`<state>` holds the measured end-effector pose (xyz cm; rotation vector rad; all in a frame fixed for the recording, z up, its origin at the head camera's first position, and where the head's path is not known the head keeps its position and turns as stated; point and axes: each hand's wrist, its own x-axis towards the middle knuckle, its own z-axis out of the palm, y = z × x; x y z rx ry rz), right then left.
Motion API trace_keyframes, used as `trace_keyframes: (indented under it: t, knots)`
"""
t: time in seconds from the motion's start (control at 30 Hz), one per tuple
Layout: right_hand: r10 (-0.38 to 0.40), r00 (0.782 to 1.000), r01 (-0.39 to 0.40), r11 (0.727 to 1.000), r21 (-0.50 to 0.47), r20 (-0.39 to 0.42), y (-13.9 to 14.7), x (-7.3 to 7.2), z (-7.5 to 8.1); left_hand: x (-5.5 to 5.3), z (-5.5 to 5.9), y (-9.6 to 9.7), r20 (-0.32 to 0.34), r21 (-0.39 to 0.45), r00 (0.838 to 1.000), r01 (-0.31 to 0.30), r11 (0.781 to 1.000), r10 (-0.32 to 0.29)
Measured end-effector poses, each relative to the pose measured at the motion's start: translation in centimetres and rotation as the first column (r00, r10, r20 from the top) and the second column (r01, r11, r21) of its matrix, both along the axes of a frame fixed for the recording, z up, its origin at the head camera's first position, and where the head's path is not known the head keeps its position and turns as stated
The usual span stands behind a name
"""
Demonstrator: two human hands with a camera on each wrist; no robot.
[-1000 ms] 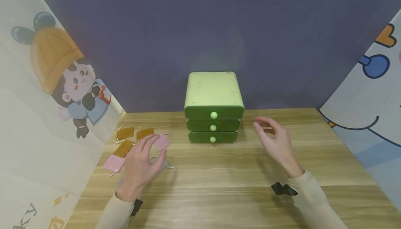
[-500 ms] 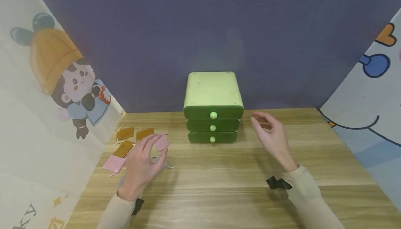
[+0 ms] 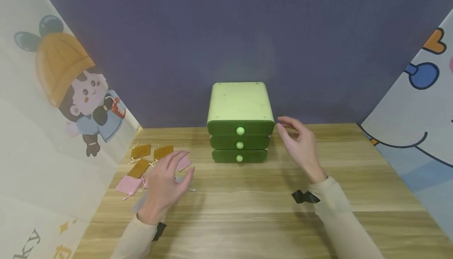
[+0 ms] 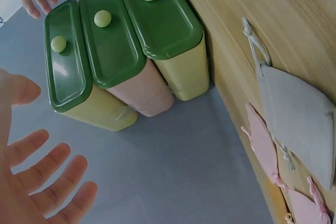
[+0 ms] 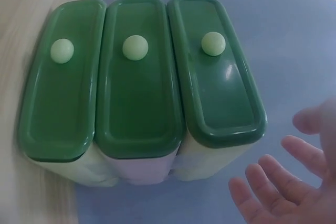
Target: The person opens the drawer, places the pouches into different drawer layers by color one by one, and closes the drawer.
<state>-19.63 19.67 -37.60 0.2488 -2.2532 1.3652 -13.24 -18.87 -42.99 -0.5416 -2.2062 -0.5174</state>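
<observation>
A small cabinet (image 3: 240, 103) with a pale green top and several stacked drawers stands against the back wall. Its dark green drawer fronts (image 5: 137, 108) carry round pale knobs (image 3: 240, 131), and all are pushed in. Just right of the top drawer hovers my right hand (image 3: 300, 147), fingers loosely bent and holding nothing; the right wrist view shows it apart from the cabinet. My left hand (image 3: 164, 190) floats over small drawstring pouches at the left, fingers relaxed, nothing in it. It partly covers a grey pouch (image 4: 299, 121) and a pink pouch (image 3: 184, 163).
Several mustard pouches (image 3: 139, 168) and another pink pouch (image 3: 128, 185) lie on the wooden table (image 3: 240, 211) at the left. A dark blue wall (image 3: 170, 54) rises behind. Printed panels (image 3: 63, 133) flank both sides.
My right hand has moved left and farther forward, closer to the cabinet's right side. My left hand has shifted slightly right. The cabinet and pouches stay put.
</observation>
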Motion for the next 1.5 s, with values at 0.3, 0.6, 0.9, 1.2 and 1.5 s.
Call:
trace_keyframes:
  t: [0.3, 0.6, 0.9, 1.2, 1.5]
  knots:
    - [0.006, 1.000, -0.006, 1.000, -0.017, -0.007, -1.4, -1.3, 0.3, 0.0, 0.3, 0.9, -0.027, -0.006, 0.999, 0.046, 0.999, -0.046]
    - [0.054, 0.998, -0.052, 0.996, -0.070, 0.029, -2.3, -2.5, 0.2, 0.1, 0.2, 1.5, -0.008, 0.005, 0.999, 0.052, 0.999, -0.052]
    - [0.063, 0.994, -0.058, 0.996, -0.065, 0.089, -2.9, -3.3, 0.0, 0.0, 0.3, 2.3, 0.004, 0.013, 0.998, 0.055, 0.998, -0.055]
    - [0.093, 0.989, -0.086, 0.994, -0.069, 0.114, -2.7, -3.6, -0.7, -0.3, 0.1, 3.1, 0.026, 0.001, 0.997, 0.071, 0.997, -0.071]
    - [0.122, 0.991, -0.117, 0.990, -0.075, 0.062, -2.2, -3.9, -1.4, -0.7, 0.3, 4.2, 0.047, -0.009, 0.996, 0.078, 0.997, -0.077]
